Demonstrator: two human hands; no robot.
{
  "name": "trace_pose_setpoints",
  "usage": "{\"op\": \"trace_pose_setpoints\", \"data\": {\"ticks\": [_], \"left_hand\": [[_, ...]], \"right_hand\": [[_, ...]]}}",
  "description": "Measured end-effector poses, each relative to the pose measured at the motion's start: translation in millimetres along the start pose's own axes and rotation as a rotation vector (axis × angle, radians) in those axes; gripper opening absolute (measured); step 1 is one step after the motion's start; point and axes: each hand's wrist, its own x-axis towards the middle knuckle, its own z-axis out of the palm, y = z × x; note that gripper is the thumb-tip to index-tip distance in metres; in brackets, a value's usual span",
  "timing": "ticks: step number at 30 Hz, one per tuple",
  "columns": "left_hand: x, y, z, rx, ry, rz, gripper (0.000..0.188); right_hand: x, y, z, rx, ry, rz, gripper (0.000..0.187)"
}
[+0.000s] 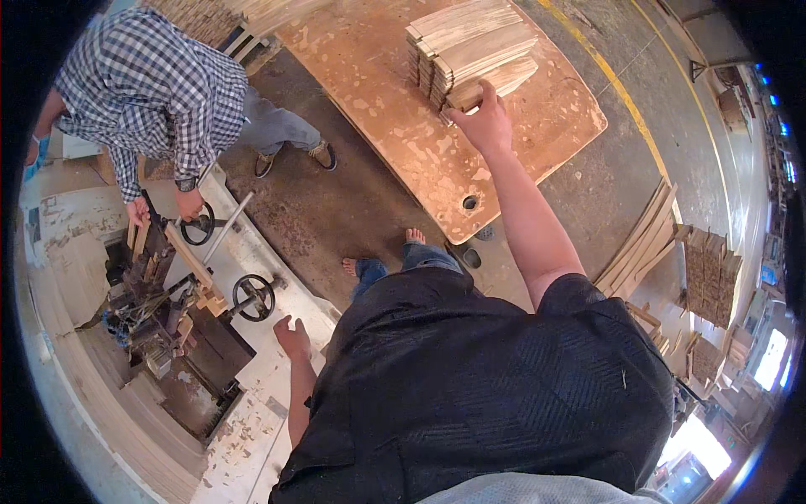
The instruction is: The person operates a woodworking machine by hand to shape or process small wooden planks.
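Note:
My right hand (487, 126) reaches out to a stack of thin wooden slats (478, 42) on a worn brown tabletop (386, 92). Its thumb and fingers are spread in a curve at the near end of the stack, by the lowest slats. Whether the fingertips press on the wood is hard to tell. Down at my left side, my left hand (293, 338) hangs over the white machine table (260, 370), fingers loosely bent and apart, holding nothing. A black handwheel (253, 297) is nearest to it.
A co-worker in a checked shirt (159, 76) stands at the far left, hands at a second handwheel (199, 225) and wood pieces on the machine (168, 294). Long boards (638, 244) and a wood stack (709, 273) stand at the right. A yellow line (609, 76) crosses the floor.

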Motion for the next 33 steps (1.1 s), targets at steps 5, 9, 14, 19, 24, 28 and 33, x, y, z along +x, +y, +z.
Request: {"op": "trace_pose_setpoints", "data": {"ticks": [5, 9, 14, 19, 24, 28, 33], "left_hand": [[2.8, 7.2, -3.2, 0.003, -0.041, -0.058, 0.034], [-0.6, 4.4, -2.4, -0.027, -0.044, -0.114, 0.035], [-12.1, -12.2, 2.0, -0.020, -0.040, -0.122, 0.037], [-15.3, -31.5, 3.9, 0.039, -0.089, -0.102, 0.037], [-17.8, -37.4, 1.6, -0.037, -0.026, -0.170, 0.038], [-22.4, -40.7, 5.5, -0.002, -0.071, -0.181, 0.038], [-18.0, -48.7, 14.6, 0.053, -0.115, -0.135, 0.038]], "right_hand": [[-3.5, -3.4, -2.7, -0.055, 0.029, -0.013, 0.094], [6.4, 13.3, -17.3, -0.010, -0.038, 0.032, 0.081], [103.1, 77.2, -50.7, 0.163, 0.452, 0.069, 0.065], [173.3, 114.9, -61.4, 0.452, -0.034, 0.156, 0.051], [181.8, 113.3, -71.3, 0.489, -0.494, 0.177, 0.044], [186.0, 114.2, -67.1, 0.464, -0.436, 0.208, 0.042], [192.3, 125.2, -58.8, 0.518, -0.408, 0.235, 0.041]]}}
